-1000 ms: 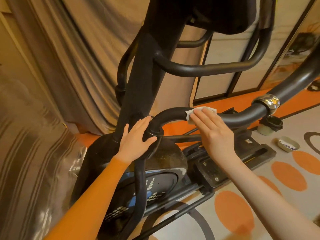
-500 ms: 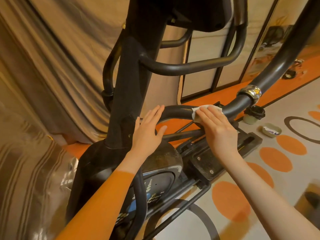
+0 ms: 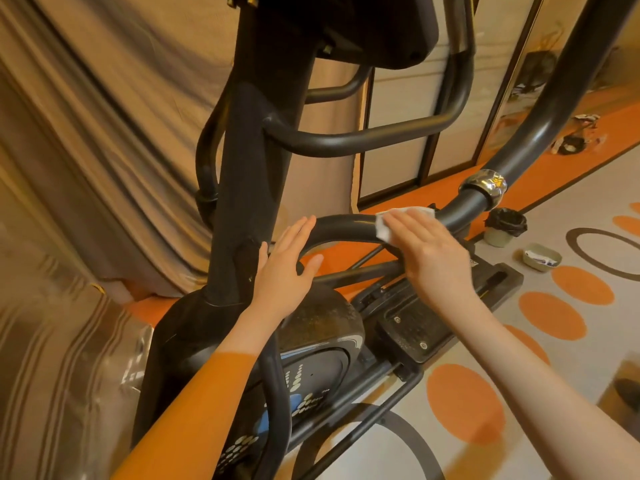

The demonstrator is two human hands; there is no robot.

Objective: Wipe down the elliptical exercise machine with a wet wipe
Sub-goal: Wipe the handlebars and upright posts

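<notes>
The black elliptical machine fills the middle of the view, with a curved dark handlebar arm running right toward a chrome collar. My right hand lies over that arm and presses a white wet wipe against it, fingers fairly straight. My left hand rests flat near the arm's joint with the upright post, fingers extended and thumb spread. Most of the wipe is hidden under my right hand.
A footplate lies below my right hand. On the patterned orange-dotted floor stand a small bin with a black bag and a small dish. Draped fabric hangs left; sliding doors stand behind.
My right hand has slid the wipe a little along the curved arm toward the chrome collar. My left hand released its thumb-hooked hold on the joint and now lies flat. The view shifted left and down.
</notes>
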